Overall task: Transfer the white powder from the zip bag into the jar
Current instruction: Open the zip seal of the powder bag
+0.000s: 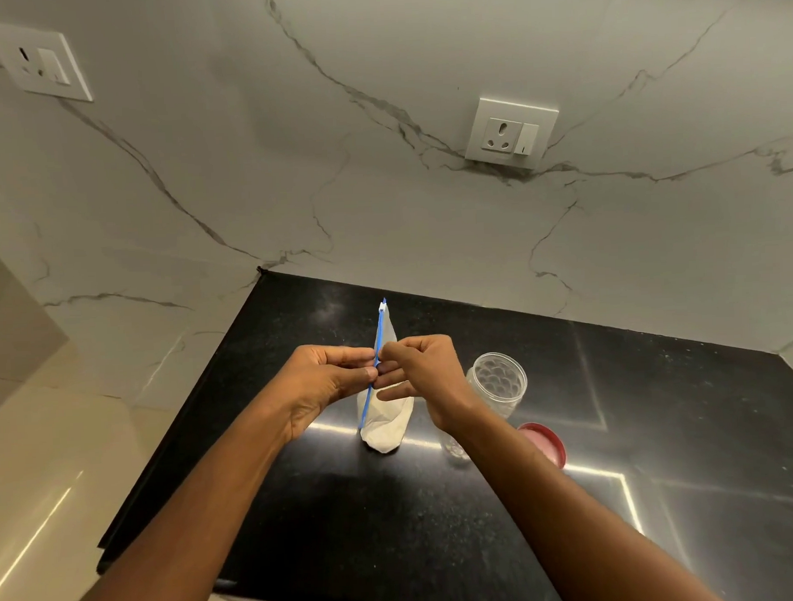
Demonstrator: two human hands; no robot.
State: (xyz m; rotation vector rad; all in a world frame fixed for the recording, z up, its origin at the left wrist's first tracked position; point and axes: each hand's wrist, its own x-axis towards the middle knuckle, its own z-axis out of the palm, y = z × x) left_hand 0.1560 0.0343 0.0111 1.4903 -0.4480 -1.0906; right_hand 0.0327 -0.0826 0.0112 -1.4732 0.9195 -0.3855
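A clear zip bag [384,425] with white powder in its bottom stands upright on the black counter [441,525]. Its blue zip strip runs up between my hands, with a white slider at the top end. My left hand [321,383] pinches the strip from the left and my right hand [423,374] pinches it from the right, fingertips meeting at the strip. A clear plastic jar [498,382] stands open just right of my right hand. Its red lid [544,441] lies on the counter, partly hidden by my right forearm.
White marble wall rises behind the counter, with a socket [510,134] above the jar and another socket [39,61] at the upper left. The counter's left edge drops to a pale floor [52,474].
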